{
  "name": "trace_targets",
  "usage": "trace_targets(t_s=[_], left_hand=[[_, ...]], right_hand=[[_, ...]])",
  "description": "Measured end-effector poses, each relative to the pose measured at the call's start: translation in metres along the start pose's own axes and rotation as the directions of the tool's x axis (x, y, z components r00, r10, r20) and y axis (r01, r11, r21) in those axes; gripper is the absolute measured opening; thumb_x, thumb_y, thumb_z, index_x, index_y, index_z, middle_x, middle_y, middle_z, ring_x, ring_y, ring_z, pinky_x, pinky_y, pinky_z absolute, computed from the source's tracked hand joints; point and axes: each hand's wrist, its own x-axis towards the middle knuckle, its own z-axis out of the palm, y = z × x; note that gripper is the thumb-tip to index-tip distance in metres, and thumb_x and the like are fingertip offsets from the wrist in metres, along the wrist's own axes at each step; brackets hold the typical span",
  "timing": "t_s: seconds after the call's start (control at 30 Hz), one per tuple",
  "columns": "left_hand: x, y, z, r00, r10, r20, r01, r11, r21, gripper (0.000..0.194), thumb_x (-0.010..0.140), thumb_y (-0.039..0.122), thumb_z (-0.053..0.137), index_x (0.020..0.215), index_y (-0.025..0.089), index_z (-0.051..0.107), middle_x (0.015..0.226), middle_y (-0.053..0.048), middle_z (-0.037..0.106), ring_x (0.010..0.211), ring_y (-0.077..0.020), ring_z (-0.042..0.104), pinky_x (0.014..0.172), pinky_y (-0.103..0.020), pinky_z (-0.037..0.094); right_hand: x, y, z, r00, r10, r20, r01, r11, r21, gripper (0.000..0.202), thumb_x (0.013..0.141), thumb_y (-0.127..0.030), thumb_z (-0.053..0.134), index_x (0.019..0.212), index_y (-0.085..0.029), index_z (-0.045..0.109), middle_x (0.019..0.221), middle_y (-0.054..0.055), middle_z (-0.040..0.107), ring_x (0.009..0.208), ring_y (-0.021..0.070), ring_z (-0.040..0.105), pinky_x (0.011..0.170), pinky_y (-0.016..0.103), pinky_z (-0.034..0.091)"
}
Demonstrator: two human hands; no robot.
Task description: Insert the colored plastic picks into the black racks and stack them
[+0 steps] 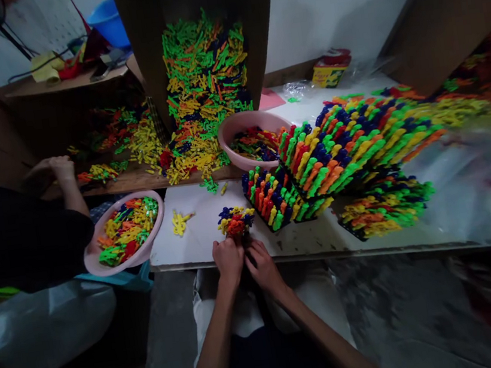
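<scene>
At the table's near edge, a small cluster of colourful plastic figures (235, 223) stands in front of my two hands, in blue, yellow, red and orange. My left hand (229, 258) is closed in a pinch at the cluster's near side; what its fingers hold is hidden. Close beside it, my right hand (261, 264) has its fingers curled at the cluster's dark lower edge, and I cannot make out what is in them. Just to the right stand black racks packed with upright figures (270, 199). Some loose yellow figures (179, 222) lie on the white tabletop (200, 205) to the left.
A pink basin (227, 144) of pieces stands behind the racks; another pink basin (161, 210) is at left. Loose pieces (206, 74) spill from a tipped box. A co-worker's hand (62, 169) is at far left. Clear plastic bags (466, 179) hang over the right edge.
</scene>
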Motion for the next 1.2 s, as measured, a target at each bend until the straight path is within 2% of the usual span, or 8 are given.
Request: trace_targets(t_s=[0.17,0.27,0.37,0.47,0.57,0.77,1.07,1.2], left_hand=[[0.0,-0.002,-0.002,1.0,0.006,-0.023,-0.007,1.0,-0.024,0.047,0.098,0.034,0.033,0.091,0.014,0.075,0.083,-0.014,0.076,0.078,-0.0223,0.069,0.087,-0.033,0.04],[-0.003,-0.002,-0.006,0.997,-0.052,-0.056,0.048,0.996,-0.076,0.046,0.097,0.047,0.04,0.097,0.016,0.075,0.085,-0.013,0.076,0.081,-0.0243,0.069,0.08,-0.031,0.041],[-0.005,-0.003,-0.008,0.991,-0.101,-0.084,0.084,0.98,-0.183,0.046,0.093,0.055,0.047,0.112,0.021,0.071,0.09,-0.011,0.076,0.084,-0.0238,0.069,0.074,-0.028,0.041],[-0.005,-0.006,-0.005,0.987,-0.11,-0.113,0.079,0.965,-0.249,0.044,0.094,0.053,0.048,0.124,0.026,0.066,0.093,-0.009,0.077,0.083,-0.0221,0.069,0.07,-0.026,0.039],[-0.003,-0.01,0.0,0.986,-0.104,-0.132,0.074,0.974,-0.213,0.042,0.095,0.051,0.048,0.12,0.024,0.069,0.09,-0.011,0.076,0.082,-0.0231,0.068,0.07,-0.027,0.038],[-0.003,-0.011,0.004,0.983,-0.129,-0.132,0.099,0.973,-0.21,0.044,0.095,0.052,0.046,0.116,0.022,0.07,0.086,-0.012,0.076,0.08,-0.0229,0.069,0.067,-0.027,0.037],[-0.01,-0.006,-0.004,0.985,-0.136,-0.108,0.109,0.968,-0.224,0.042,0.094,0.053,0.048,0.114,0.023,0.068,0.085,-0.009,0.076,0.076,-0.0219,0.069,0.065,-0.026,0.037],[-0.02,-0.006,-0.017,0.962,-0.088,-0.257,0.027,0.972,-0.232,0.045,0.093,0.053,0.049,0.12,0.019,0.063,0.077,-0.005,0.072,0.073,-0.0195,0.065,0.068,-0.026,0.039]], right_hand=[[0.005,-0.008,-0.007,0.999,0.028,-0.04,-0.026,0.998,0.057,0.023,0.091,-0.014,0.049,0.105,-0.021,0.066,0.111,0.01,0.067,0.115,0.0238,0.059,0.103,0.045,0.051],[0.02,-0.019,-0.02,0.978,0.104,-0.183,-0.089,0.992,0.093,0.021,0.095,-0.019,0.048,0.109,-0.022,0.063,0.107,0.009,0.064,0.103,0.0207,0.063,0.092,0.038,0.056],[0.045,-0.03,-0.036,0.958,0.07,-0.278,-0.064,0.998,0.028,0.027,0.097,-0.023,0.048,0.121,-0.023,0.06,0.116,0.01,0.059,0.108,0.0215,0.06,0.094,0.038,0.055],[0.068,-0.037,-0.051,0.982,-0.052,-0.179,0.031,0.993,-0.118,0.028,0.098,-0.025,0.049,0.123,-0.025,0.062,0.124,0.011,0.056,0.111,0.0237,0.058,0.1,0.042,0.05],[0.081,-0.038,-0.064,0.99,-0.122,-0.07,0.104,0.971,-0.217,0.023,0.099,-0.028,0.05,0.112,-0.026,0.068,0.12,0.01,0.06,0.108,0.0245,0.058,0.098,0.041,0.051],[0.085,-0.034,-0.077,0.978,-0.198,0.064,0.207,0.951,-0.231,0.025,0.1,-0.025,0.046,0.112,-0.027,0.068,0.109,0.006,0.067,0.104,0.0225,0.059,0.097,0.04,0.051],[0.09,-0.033,-0.077,0.971,-0.225,0.084,0.239,0.947,-0.217,0.021,0.098,-0.02,0.05,0.108,-0.024,0.069,0.105,0.007,0.07,0.101,0.0235,0.061,0.096,0.041,0.051],[0.09,-0.034,-0.079,0.967,-0.227,0.115,0.25,0.934,-0.254,0.022,0.099,-0.022,0.049,0.109,-0.024,0.068,0.106,0.006,0.069,0.101,0.0231,0.06,0.095,0.041,0.051]])
